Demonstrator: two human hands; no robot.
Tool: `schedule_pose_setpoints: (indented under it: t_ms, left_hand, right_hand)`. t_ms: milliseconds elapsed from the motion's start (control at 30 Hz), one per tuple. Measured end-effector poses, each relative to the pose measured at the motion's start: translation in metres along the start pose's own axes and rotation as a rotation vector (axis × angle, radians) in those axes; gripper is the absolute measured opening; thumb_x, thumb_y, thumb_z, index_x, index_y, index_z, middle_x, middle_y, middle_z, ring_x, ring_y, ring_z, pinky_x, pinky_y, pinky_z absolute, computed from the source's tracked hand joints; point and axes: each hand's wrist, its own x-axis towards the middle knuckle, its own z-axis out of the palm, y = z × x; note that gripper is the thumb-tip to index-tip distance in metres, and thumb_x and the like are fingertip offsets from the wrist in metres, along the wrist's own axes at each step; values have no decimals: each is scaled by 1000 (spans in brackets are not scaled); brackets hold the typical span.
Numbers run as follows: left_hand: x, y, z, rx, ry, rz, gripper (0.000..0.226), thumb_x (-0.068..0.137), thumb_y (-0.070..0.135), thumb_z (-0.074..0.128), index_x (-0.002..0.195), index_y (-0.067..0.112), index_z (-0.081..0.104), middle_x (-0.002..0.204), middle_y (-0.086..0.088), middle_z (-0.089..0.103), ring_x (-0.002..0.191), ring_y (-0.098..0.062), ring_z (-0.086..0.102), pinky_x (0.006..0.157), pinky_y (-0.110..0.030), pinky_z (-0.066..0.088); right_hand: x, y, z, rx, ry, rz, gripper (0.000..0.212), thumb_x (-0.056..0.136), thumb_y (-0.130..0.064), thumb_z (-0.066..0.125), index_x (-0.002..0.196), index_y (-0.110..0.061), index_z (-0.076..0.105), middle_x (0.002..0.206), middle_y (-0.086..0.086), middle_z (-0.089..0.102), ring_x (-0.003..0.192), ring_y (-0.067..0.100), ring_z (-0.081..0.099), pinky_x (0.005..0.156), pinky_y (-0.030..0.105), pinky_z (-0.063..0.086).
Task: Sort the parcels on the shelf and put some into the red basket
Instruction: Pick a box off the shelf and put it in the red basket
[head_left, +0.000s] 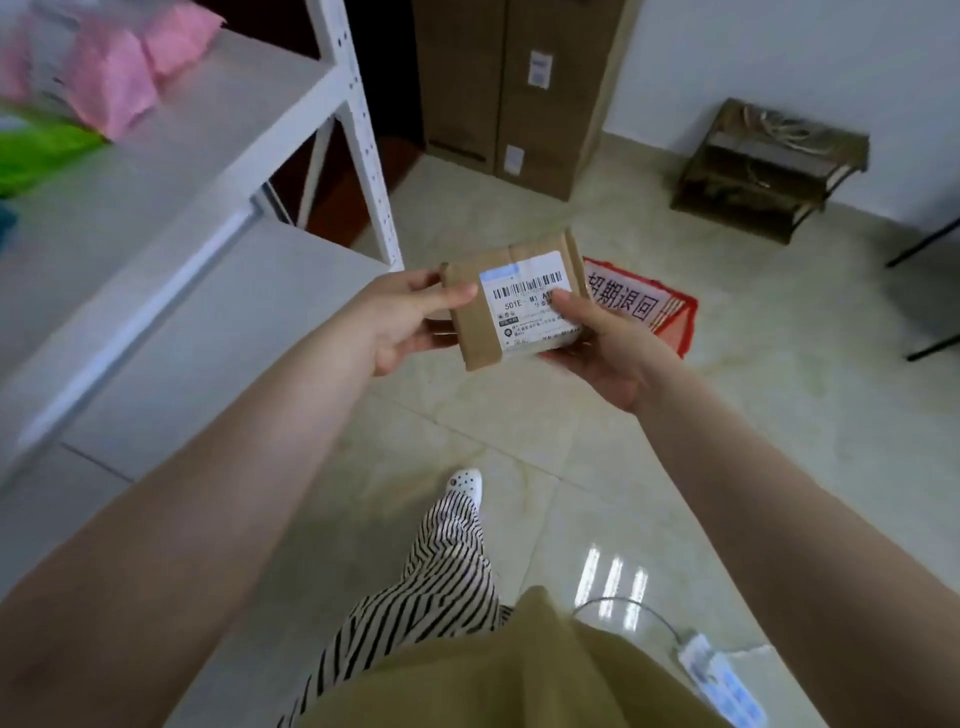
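**Small parcel held in both hands above the red basket**

Seen from a head-worn camera looking down, a person stands on a pale tiled floor and holds a small brown cardboard parcel (511, 304) out in front with both bare arms extended. The left hand (410, 319) grips the parcel's left edge, thumb on top and fingers curled beneath. The right hand (605, 345) cradles the right edge from below, its thumb pressed on the white shipping label (530, 304), which faces up with a barcode showing.

Just beyond the parcel, and partly hidden by it, the red basket (670, 317) sits on the floor with a sign in printed characters. To the left stands a white metal shelf (208, 135) carrying pink parcels (124, 73) and a green one (41, 150), all blurred.

The step in hand appears to be reading the label to decide where this parcel goes. To do it well, the right thumb would best slide off the printed text so every line is legible. If the parcel belongs in the basket, lowering it close before letting go would likely keep it from bouncing off the rim.
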Motion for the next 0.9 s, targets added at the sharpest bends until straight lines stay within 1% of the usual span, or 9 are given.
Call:
schedule_pose_setpoints:
  t_ms: [100, 200, 367, 467, 567, 633, 733, 800, 900]
  left_hand:
    - [58, 15, 24, 13, -70, -43, 36, 88, 10, 65, 124, 13, 59, 102, -3, 70, 89, -18, 68, 70, -30, 60]
    - [112, 29, 45, 43, -187, -108, 25, 89, 5, 62, 111, 14, 62, 101, -5, 70, 92, -20, 68, 83, -37, 57]
    - [202, 59, 92, 18, -320, -180, 18, 91, 2, 57, 107, 8, 62, 106, -11, 67, 98, -23, 64, 84, -40, 57]
    - [250, 65, 123, 0, -322, -197, 13, 91, 2, 58, 101, 10, 63, 103, -10, 67, 100, -24, 63, 87, -41, 55]
    - [292, 67, 150, -15, -297, -236, 10, 90, 4, 60, 97, 11, 63, 96, -8, 68, 91, -20, 65, 80, -37, 58]
    - [322, 69, 167, -29, -268, -241, 7, 89, 5, 63, 94, 10, 64, 92, -8, 68, 86, -19, 65, 75, -34, 60]
    - [368, 72, 191, -44, -197, -261, 7, 88, 8, 66, 94, 9, 63, 95, -10, 67, 90, -22, 65, 81, -37, 58]
    - [398, 69, 207, -66, -157, -286, 9, 88, 8, 66, 96, 8, 63, 92, -8, 68, 89, -22, 65, 73, -33, 60]
    - [443, 57, 228, -129, -78, -338, 6, 88, 7, 65, 94, 8, 64, 85, -6, 67, 81, -18, 65, 65, -30, 61]
  right_hand:
    - [33, -24, -31, 38, 45, 6, 32, 84, -21, 75, 112, -6, 69, 113, 13, 74, 112, 27, 68, 102, 43, 51]
    - [64, -53, -56, 30, 90, 0, 37, 82, -21, 76, 115, -7, 68, 104, 9, 77, 100, 22, 72, 83, 34, 58]
    - [119, -101, -94, 100, 215, -79, 31, 86, -27, 73, 109, -7, 67, 99, 7, 76, 93, 21, 73, 84, 32, 58]
    - [146, -117, -118, 170, 283, -51, 41, 86, -36, 71, 115, -9, 63, 98, 7, 73, 89, 20, 71, 76, 29, 58]
    - [172, -122, -145, 219, 285, 15, 27, 88, -42, 66, 101, -18, 66, 90, 5, 69, 86, 20, 63, 90, 33, 51]
    - [194, -129, -162, 203, 276, 48, 26, 87, -42, 67, 101, -20, 67, 91, 5, 67, 85, 21, 60, 90, 34, 49]
    - [232, -140, -184, 125, 209, 112, 50, 74, -48, 78, 114, -20, 66, 107, 6, 68, 96, 23, 63, 85, 34, 53]
    - [265, -144, -199, 73, 154, 162, 62, 69, -48, 80, 122, -22, 63, 120, 6, 68, 109, 25, 64, 90, 39, 54]
    - [319, -143, -222, 162, 198, 166, 41, 86, -30, 73, 124, -19, 63, 116, 4, 70, 104, 23, 65, 88, 37, 55]
